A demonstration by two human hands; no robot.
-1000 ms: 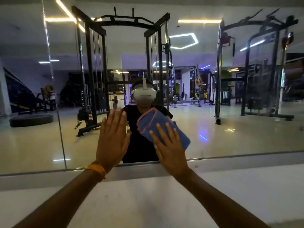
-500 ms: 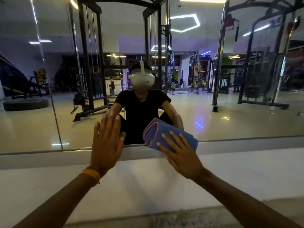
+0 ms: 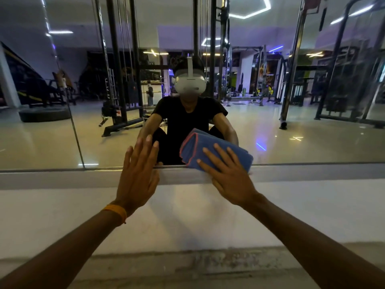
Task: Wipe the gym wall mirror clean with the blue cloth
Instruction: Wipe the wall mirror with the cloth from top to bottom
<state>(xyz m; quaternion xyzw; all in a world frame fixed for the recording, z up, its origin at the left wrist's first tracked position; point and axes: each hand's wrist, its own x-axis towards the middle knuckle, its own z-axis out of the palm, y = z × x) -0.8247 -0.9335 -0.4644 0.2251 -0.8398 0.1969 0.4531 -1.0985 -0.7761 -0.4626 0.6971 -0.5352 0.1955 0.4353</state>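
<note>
Fingers (image 3: 149, 151) of the left hand (image 3: 137, 176) were straight and only slightly apart, holding nothing. Their tips lay against the bottom strip of the mirror (image 3: 312, 132) while the palm covered the pale ledge (image 3: 62, 178) below the glass. An orange wristband (image 3: 115, 212) circled that wrist.

Just beside the fingertips, in the glass, sat the reflection of the person (image 3: 187, 117) in a black T-shirt, wearing a white headset (image 3: 190, 85), with a dark cable machine (image 3: 120, 80) behind.

Right of the left hand, and apart from it, the blue cloth (image 3: 200, 147) was folded into a thick pad with a red-stitched edge. It sat against the mirror's bottom edge, its lower part overlapping the ledge.

The right hand (image 3: 231, 180) lay flat on the cloth. Its fingers (image 3: 212, 157) were straight and spread and pressed it to the glass rather than curling round it. The wrist and forearm reached back toward the lower right.

Farther right the mirror showed a shiny gym floor and dark steel racks (image 3: 341, 80).
</note>
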